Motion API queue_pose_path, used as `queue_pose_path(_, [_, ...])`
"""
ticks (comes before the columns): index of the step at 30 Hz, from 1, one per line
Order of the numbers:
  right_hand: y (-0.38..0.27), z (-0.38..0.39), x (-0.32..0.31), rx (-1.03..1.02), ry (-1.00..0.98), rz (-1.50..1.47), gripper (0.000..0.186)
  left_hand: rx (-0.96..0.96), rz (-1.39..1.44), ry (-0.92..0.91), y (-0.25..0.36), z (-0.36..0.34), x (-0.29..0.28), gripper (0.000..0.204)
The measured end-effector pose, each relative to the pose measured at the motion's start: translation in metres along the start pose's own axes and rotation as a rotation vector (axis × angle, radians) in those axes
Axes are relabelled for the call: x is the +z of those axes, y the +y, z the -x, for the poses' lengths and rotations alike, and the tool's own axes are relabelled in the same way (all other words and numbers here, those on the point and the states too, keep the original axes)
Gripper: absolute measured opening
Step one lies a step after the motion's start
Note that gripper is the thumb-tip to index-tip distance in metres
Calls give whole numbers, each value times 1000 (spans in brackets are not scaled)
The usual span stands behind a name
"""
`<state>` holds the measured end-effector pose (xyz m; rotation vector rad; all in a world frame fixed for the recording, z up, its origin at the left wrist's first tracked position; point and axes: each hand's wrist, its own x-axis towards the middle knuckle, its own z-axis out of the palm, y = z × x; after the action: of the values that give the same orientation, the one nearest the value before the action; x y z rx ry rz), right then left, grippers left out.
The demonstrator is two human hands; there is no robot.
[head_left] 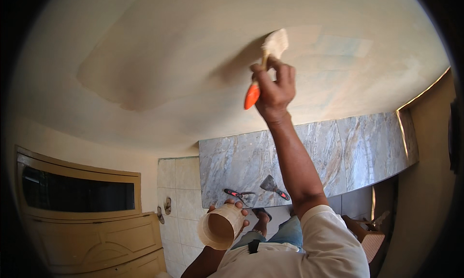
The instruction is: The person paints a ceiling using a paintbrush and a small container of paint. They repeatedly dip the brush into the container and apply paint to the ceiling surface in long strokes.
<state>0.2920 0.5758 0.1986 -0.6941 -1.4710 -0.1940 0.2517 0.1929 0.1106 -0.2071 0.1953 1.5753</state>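
Note:
High on the cream wall (169, 60), my right hand (273, 89) grips a paintbrush (274, 42) by its orange-tipped wooden handle, its pale bristles at the painted surface beside a dark shadow. My left hand (239, 210), low in front of me, holds a cream cylindrical container (216, 228) with its open mouth toward the camera; tan material shows inside. A metal scraper (268, 184) and a second red-and-black handled tool (234, 193) lie near the front edge of the grey marble counter (314, 155), just beyond the container.
At the left are a tan wooden door (96, 234) with a dark glass panel (77, 191) and tiles (179, 174) with sandals on them. The counter runs along the wall's base to a right-hand corner. A box-like item (371, 244) stands below at the right. My feet are under the counter's edge.

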Motion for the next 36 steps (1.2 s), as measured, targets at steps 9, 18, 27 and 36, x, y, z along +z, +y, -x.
queue_pose_path(9, [-39, 34, -4, 203, -139, -525, 22, 23, 39, -11, 6, 10, 6, 55])
queue_pose_path(18, [35, 28, -25, 332, 223, -35, 20, 109, 54, 12, 32, 46, -9, 55])
queue_pose_path(27, [-158, 52, 64, 28, -242, -477, 33, 188, 48, -11, 62, 69, -24, 59])
queue_pose_path(36, [-21, -11, -5, 142, 199, 20, 24, 169, 40, 12, 73, 74, -26, 59])
